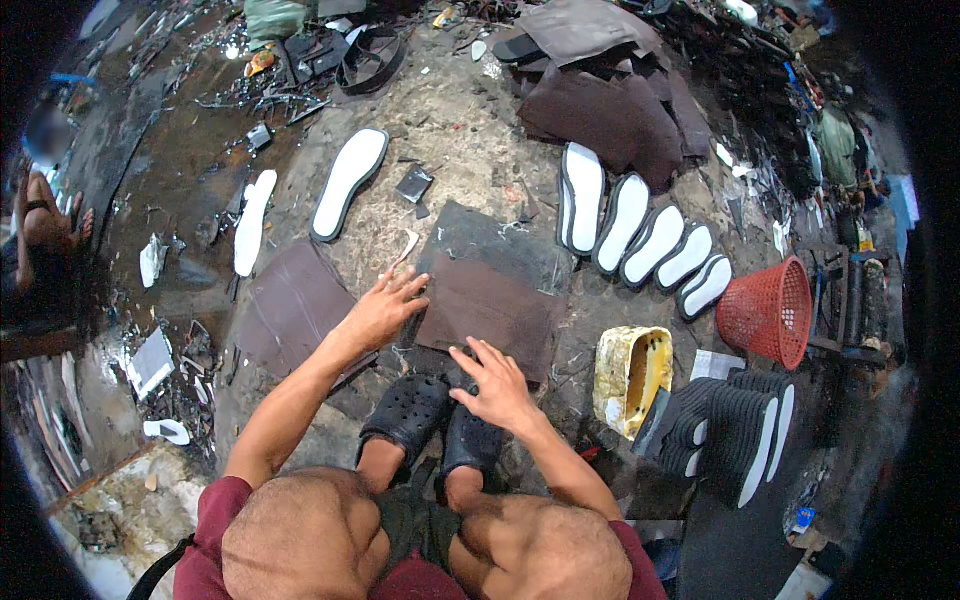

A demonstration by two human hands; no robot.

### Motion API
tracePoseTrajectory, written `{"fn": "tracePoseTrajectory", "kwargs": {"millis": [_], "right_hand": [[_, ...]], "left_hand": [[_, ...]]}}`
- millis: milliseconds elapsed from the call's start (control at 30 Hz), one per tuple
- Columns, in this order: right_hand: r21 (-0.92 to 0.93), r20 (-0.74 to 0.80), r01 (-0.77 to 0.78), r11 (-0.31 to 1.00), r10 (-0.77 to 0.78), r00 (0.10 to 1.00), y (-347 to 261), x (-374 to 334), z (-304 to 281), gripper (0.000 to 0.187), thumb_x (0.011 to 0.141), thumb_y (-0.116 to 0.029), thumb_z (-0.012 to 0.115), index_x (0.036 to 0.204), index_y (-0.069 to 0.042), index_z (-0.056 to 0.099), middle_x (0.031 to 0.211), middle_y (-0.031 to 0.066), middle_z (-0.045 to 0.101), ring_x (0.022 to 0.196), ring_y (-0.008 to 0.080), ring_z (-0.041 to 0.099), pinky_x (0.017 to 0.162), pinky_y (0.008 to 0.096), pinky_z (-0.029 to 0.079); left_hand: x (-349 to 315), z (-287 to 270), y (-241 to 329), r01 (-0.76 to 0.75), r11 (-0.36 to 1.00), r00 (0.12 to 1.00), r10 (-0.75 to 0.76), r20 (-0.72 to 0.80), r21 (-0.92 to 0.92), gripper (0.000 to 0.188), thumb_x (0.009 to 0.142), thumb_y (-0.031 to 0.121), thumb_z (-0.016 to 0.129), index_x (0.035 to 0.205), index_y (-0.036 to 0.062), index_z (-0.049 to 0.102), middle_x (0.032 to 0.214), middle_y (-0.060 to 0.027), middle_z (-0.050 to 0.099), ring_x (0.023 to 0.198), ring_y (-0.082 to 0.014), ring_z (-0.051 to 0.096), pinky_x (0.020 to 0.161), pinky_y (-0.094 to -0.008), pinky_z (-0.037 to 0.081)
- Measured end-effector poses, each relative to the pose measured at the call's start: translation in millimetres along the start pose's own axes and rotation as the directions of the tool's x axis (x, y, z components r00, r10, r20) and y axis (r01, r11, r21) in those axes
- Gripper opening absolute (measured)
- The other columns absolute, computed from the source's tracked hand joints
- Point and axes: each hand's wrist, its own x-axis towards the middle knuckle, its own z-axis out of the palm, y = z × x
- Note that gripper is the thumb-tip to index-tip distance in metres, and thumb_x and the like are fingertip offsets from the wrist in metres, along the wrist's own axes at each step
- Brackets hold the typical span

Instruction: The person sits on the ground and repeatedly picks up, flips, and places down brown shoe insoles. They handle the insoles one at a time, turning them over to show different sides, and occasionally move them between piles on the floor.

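Observation:
A brown leather-like sheet [488,312] lies on a dark flat board [500,238] on the floor in front of my feet. My left hand [383,312] is at the sheet's left edge, fingers spread and holding nothing. My right hand [497,385] hovers or rests by its near edge, fingers apart; I cannot tell whether it touches. A thin white strip [406,247] lies just beyond my left fingertips. To the left is a larger brown sheet [292,305], partly behind my left forearm.
White-faced soles [628,222] lie in a row at the right, near a red basket [765,312], a yellow tub [633,380] and stacked black soles [735,430]. Brown sheets [600,110] are piled at the back. A single white sole [350,182] lies ahead; another person's hand [55,210] shows far left.

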Motion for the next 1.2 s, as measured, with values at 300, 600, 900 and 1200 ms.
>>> {"fn": "tracePoseTrajectory", "kwargs": {"millis": [300, 600, 900, 1200], "right_hand": [[-0.227, -0.518, -0.705, 0.672, 0.53, 0.671, 163.4, 175.5, -104.9, 0.087, 0.081, -0.042, 0.075, 0.151, -0.012, 0.032, 0.129, 0.0278, 0.054, 0.119, 0.0422, 0.05, 0.097, 0.0503, 0.043], [0.121, -0.345, -0.768, 0.629, 0.752, 0.562, 188.4, 203.4, -120.0, 0.109, 0.059, -0.033, 0.088, 0.147, -0.017, 0.026, 0.129, 0.0283, 0.055, 0.121, 0.0406, 0.055, 0.102, 0.0499, 0.043], [-0.117, -0.257, -0.689, 0.715, 0.648, 0.717, 195.9, 191.5, -137.5, 0.102, 0.071, -0.043, 0.077, 0.152, -0.01, 0.025, 0.129, 0.0248, 0.059, 0.115, 0.0409, 0.061, 0.094, 0.052, 0.05], [-0.251, -0.339, -0.7, 0.669, 0.617, 0.711, 179.5, 156.1, -99.7, 0.102, 0.074, -0.051, 0.076, 0.151, -0.011, 0.023, 0.116, 0.0273, 0.061, 0.104, 0.0405, 0.064, 0.088, 0.0521, 0.048]], "left_hand": [[14.7, 22.3, 32.5, 0.331, 0.851, 0.836, -0.465, -0.292, -0.407, 0.031, 0.082, 0.023, 0.076, 0.103, 0.0025, 0.066, 0.119, -0.019, 0.064, 0.115, -0.0367, 0.056, 0.102, -0.0458, 0.042], [13.0, 32.2, 50.0, 0.285, 0.941, 0.943, -0.309, -0.121, -0.183, 0.063, 0.082, 0.027, 0.077, 0.138, 0.0126, 0.051, 0.151, -0.0181, 0.038, 0.14, -0.0411, 0.033, 0.11, -0.051, 0.035], [33.4, 16.8, 44.3, 0.275, 0.808, 0.823, -0.478, -0.307, -0.52, 0.041, 0.082, 0.017, 0.074, 0.121, 0.0089, 0.065, 0.135, -0.0158, 0.057, 0.125, -0.0359, 0.051, 0.108, -0.0464, 0.039], [73.3, 18.8, 56.0, 0.219, 0.784, 0.896, -0.398, -0.199, -0.581, 0.034, 0.086, 0.017, 0.072, 0.118, 0.0077, 0.066, 0.13, -0.0161, 0.061, 0.12, -0.0343, 0.057, 0.102, -0.0431, 0.046]]}}
